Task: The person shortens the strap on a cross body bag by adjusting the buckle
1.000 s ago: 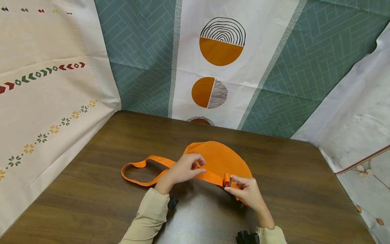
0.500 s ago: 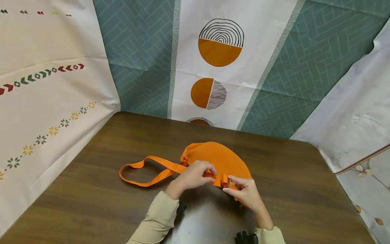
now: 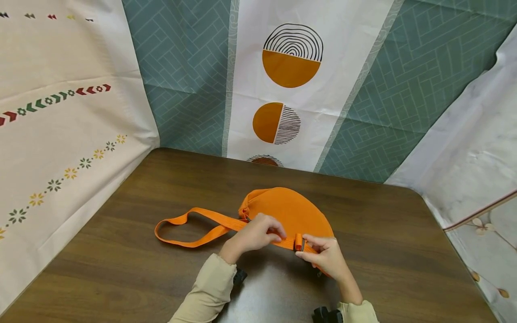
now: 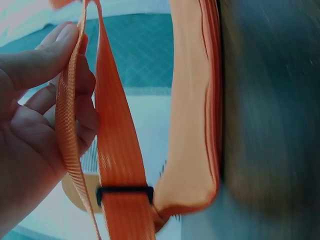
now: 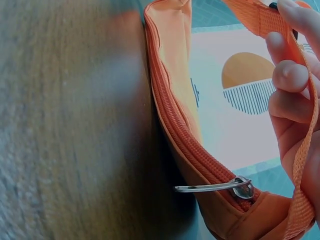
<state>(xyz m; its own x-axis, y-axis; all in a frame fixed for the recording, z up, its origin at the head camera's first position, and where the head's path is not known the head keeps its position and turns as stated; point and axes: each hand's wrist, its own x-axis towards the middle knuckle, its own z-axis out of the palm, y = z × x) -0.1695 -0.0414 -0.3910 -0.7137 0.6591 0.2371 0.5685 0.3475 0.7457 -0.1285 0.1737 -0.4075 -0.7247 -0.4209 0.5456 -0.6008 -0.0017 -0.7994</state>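
Note:
An orange half-round waist bag point(image 3: 292, 208) lies on the table, its orange webbing strap point(image 3: 220, 219) trailing leftward in a loop. My left hand point(image 3: 256, 233) pinches the strap near the bag's lower edge; in the left wrist view the webbing point(image 4: 67, 115) runs between thumb and fingers. With thumb and index finger, my right hand point(image 3: 326, 255) pinches the strap at a dark buckle point(image 3: 303, 245), beside a small upright fold of webbing point(image 3: 298, 242). A second black slider point(image 4: 125, 190) shows on the strap in the left wrist view. The bag's zipper has a metal pull point(image 5: 212, 187).
The brown wooden table point(image 3: 133, 202) extends around the bag on both sides. Patterned cloths point(image 3: 190, 80) hang behind it, with a white one point(image 3: 476, 148) at the right and a cream one point(image 3: 72, 54) at the left.
My left hand has moved right along the strap, towards the buckle, and its fingers have closed on the webbing. The strap loop has shifted slightly left. My right hand stays at the buckle.

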